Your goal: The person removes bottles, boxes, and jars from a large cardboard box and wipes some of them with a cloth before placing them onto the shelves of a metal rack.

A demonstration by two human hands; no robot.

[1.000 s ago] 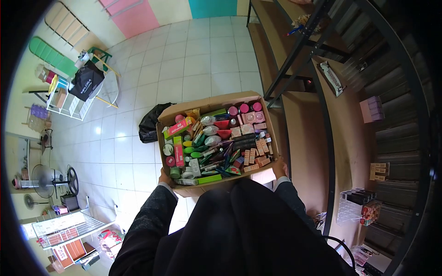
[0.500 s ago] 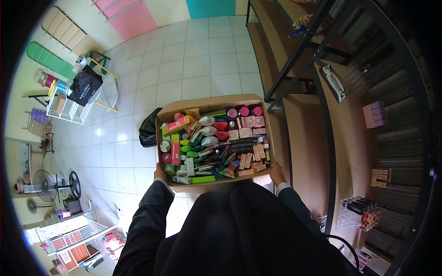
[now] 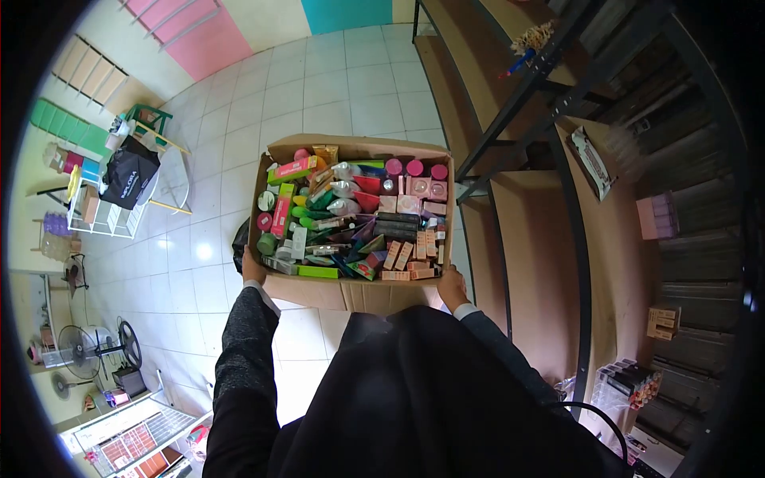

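Note:
A brown cardboard box (image 3: 382,297), open at the top, is held up in front of me above the floor. My left hand (image 3: 253,267) grips its near left corner, and my right hand (image 3: 453,287) its near right corner; the fingers of both are partly hidden by the cardboard. Packed inside are many cosmetics: pink-lidded jars (image 3: 414,168) at the far right, white-and-red tubes (image 3: 365,201) in the middle, black boxes (image 3: 396,226), small peach boxes (image 3: 404,255) and a pink-and-green carton (image 3: 282,210) on the left.
Brown shelving with a black metal frame (image 3: 583,295) runs along my right, holding a silvery packet (image 3: 592,162) and a clear organiser (image 3: 625,382). A black plastic bag (image 3: 240,240) shows behind the box's left side. At left are a white table (image 3: 171,179) with a black bag (image 3: 131,171) and a fan (image 3: 78,350).
The box, with both hands on it, sits higher and slightly further left in view, showing more of its near wall. The black plastic bag is more covered by the box. The surroundings shifted slightly.

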